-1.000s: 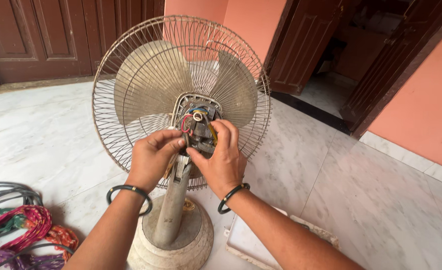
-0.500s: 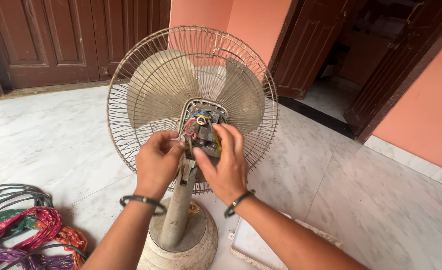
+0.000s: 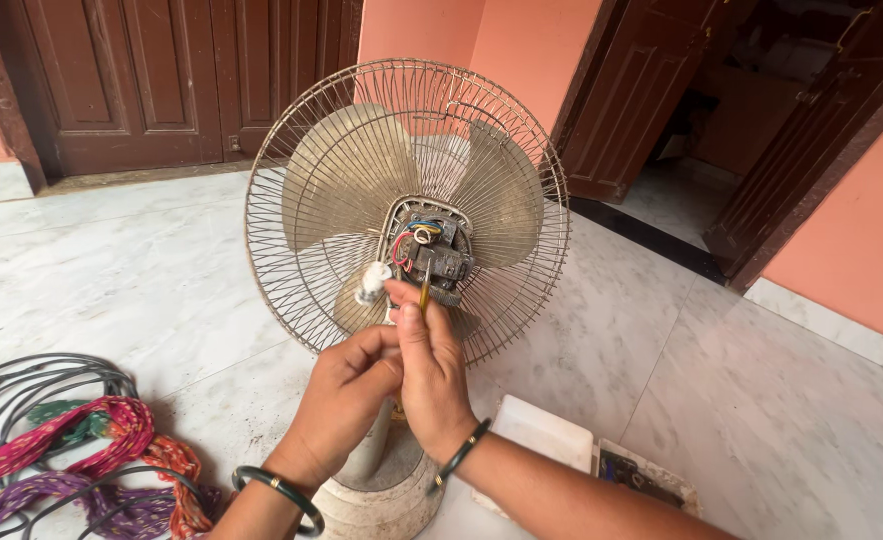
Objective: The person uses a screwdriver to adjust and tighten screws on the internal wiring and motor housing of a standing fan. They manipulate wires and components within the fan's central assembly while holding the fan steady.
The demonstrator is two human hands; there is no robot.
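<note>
With the rear cover off, the motor (image 3: 429,252) sits bare at the fan (image 3: 406,210) hub, straight ahead of and just above both hands. Right hand (image 3: 431,365) is nearer: fingers pinched narrow on a thin yellow wire (image 3: 424,296) running up into the motor. Left hand (image 3: 346,395) is curled just beside it, low by the stand (image 3: 371,450); can't tell what it grips. White knob (image 3: 372,282) sits left of the fingertips.

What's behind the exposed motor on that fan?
Behind the motor sit the beige blades and the wire grille. The blade hub is hidden by the motor; the stand is partly covered by both hands.
</note>
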